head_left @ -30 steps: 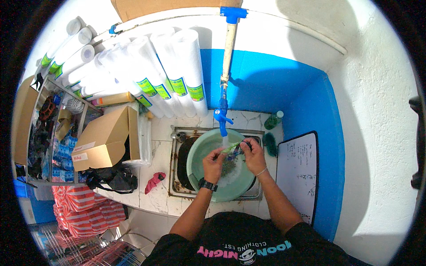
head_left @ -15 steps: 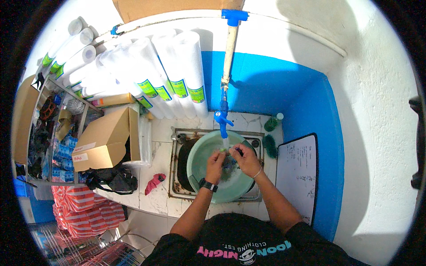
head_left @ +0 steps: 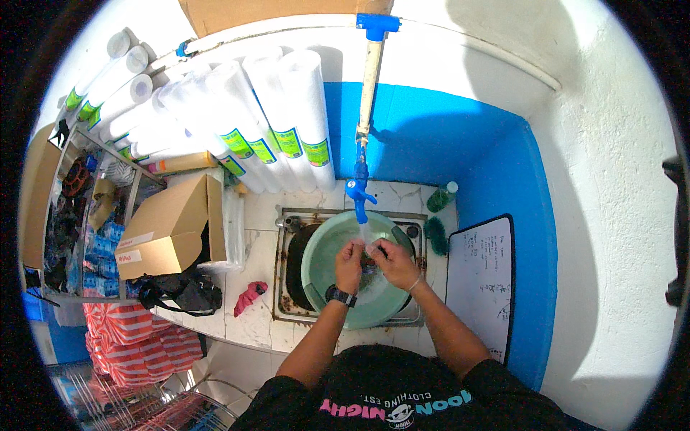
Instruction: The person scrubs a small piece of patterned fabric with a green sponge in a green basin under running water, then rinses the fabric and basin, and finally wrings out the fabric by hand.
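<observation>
Water runs from a blue tap (head_left: 356, 190) into a pale green basin (head_left: 309, 269) set in a metal sink (head_left: 295, 314). Over the basin, just under the stream, my left hand (head_left: 349, 267) and my right hand (head_left: 394, 263) meet with their fingers pinched. Whatever they grip between them is small and mostly covered by the fingers. Something dark and reddish shows just below the fingertips, too blurred to name. The basin holds some water.
White rolls (head_left: 305, 108) lean against the wall at the back left. An open cardboard box (head_left: 169, 230) and a pink cloth (head_left: 250, 298) lie left of the sink. To the right are a green scouring pad (head_left: 435, 235), a green bottle (head_left: 440, 197) and a whiteboard (head_left: 483, 287).
Both hands have shifted slightly and the right fingers have turned. A green bit at my left fingertips no longer shows. The basin has turned, bringing a dark handle into view at its upper right.
</observation>
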`<state>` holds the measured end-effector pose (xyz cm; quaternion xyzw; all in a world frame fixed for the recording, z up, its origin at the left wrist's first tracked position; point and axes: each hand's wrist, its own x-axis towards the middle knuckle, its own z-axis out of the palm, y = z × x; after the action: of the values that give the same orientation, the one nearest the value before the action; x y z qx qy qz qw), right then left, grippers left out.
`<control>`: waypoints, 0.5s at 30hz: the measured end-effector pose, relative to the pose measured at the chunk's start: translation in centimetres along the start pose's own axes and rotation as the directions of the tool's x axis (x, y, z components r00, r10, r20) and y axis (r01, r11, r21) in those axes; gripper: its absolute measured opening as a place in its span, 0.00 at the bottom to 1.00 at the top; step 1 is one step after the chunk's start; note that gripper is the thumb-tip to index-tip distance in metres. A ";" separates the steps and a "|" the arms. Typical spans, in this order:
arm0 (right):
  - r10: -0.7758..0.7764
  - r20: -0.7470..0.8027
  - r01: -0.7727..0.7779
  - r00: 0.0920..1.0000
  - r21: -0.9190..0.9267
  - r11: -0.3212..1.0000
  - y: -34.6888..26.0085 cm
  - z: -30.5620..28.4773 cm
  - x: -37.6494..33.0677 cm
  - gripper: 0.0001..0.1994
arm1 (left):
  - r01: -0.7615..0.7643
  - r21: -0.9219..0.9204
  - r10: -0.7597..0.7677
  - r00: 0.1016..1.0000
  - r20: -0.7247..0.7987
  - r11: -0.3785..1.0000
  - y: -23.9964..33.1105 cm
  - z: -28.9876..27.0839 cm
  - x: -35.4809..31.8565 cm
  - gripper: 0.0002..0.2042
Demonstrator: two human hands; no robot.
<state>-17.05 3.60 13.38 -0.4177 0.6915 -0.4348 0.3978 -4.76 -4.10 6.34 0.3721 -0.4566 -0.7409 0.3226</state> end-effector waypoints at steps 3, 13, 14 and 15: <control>-0.049 -0.015 0.049 0.999 0.039 0.998 0.2 1.1 0.4 0.16 | -0.040 -0.036 0.037 0.996 -0.080 0.999 -1.0 0.5 0.6 0.14; -0.290 -0.142 0.237 0.947 -0.301 0.924 3.2 4.2 1.9 0.13 | 0.198 -0.621 -0.216 0.975 0.047 0.759 -1.2 2.5 0.3 0.21; -0.319 -0.113 0.258 0.941 -0.371 0.892 3.1 4.3 1.6 0.13 | 0.209 -0.600 -0.239 0.971 0.030 0.772 -1.3 2.4 0.4 0.21; -0.355 -0.126 0.270 0.926 -0.435 0.859 2.9 4.5 1.3 0.13 | 0.188 -0.576 -0.204 0.978 0.037 0.795 -1.3 2.3 0.5 0.20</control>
<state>-14.08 1.94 9.09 -0.5527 0.7263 -0.3790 0.1529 -7.14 -3.05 5.75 0.3122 -0.1655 -0.8685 0.3477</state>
